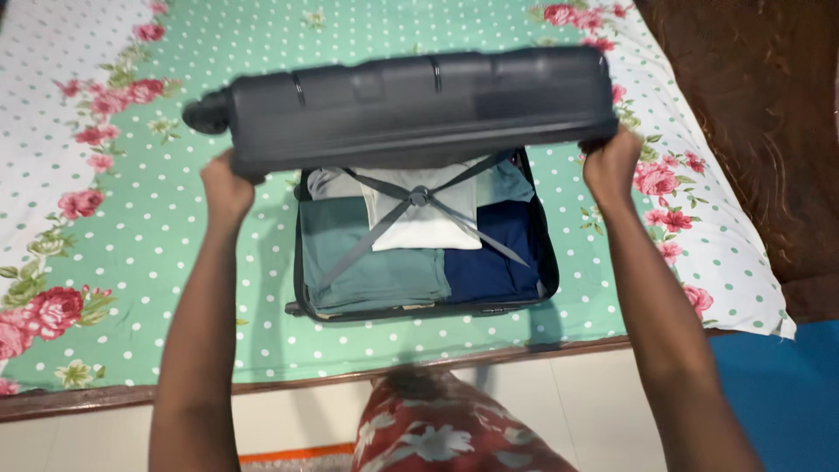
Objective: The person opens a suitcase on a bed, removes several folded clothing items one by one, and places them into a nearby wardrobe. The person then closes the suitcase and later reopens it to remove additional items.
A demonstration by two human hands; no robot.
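Head view: suitcase lid [411,105] held between left hand [225,188] and right hand [612,162].

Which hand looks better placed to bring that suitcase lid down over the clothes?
Neither clearly: the left hand and right hand each grip an end of the dark lid, raised above the folded clothes. Both would probably lower it together.

Dark grey hard-shell suitcase [419,297] lying open on the bed near its front edge, ridged lid [411,105] raised half-way, tilted over the base, folded teal, white and navy clothes [384,258] inside under crossed grey straps [419,197]
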